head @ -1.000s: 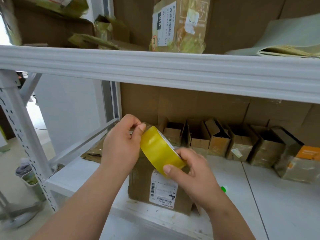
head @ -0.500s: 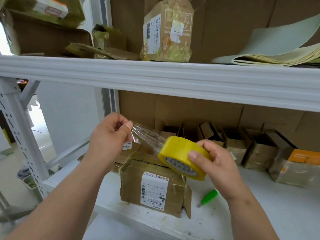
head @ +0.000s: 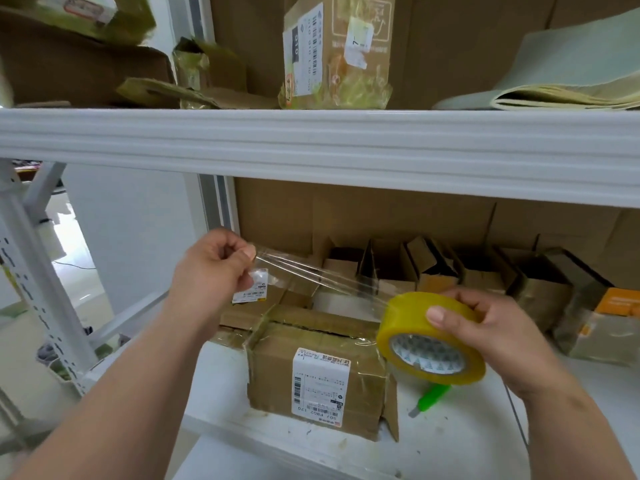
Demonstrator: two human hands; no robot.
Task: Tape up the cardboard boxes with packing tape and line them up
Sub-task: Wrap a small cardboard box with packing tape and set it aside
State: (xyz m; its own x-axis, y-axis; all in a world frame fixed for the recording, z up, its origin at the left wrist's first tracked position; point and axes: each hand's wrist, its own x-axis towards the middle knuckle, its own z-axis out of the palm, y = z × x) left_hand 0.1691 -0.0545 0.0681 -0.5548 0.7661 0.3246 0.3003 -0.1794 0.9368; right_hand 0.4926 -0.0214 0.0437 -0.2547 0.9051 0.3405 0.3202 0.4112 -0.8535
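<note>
A yellowish roll of clear packing tape [head: 429, 341] is gripped by my right hand [head: 485, 327] above the lower shelf. My left hand [head: 214, 271] pinches the tape's free end, and a clear strip [head: 318, 275] stretches between hand and roll. Below the strip a brown cardboard box [head: 318, 375] with a white shipping label stands near the shelf's front edge; its top flaps look closed. Another small labelled box [head: 277, 289] lies behind it, partly hidden by my left hand.
A green-handled tool [head: 431, 398] lies on the white lower shelf [head: 450, 445] right of the box. A row of open cardboard boxes [head: 433, 268] lines the shelf's back, an orange-labelled package [head: 609, 327] at right. The upper shelf beam [head: 311, 150] crosses overhead.
My hands have pulled apart: the right hand carried the roll down and right, the left hand drew the free end left, so a long strip now spans between them.
</note>
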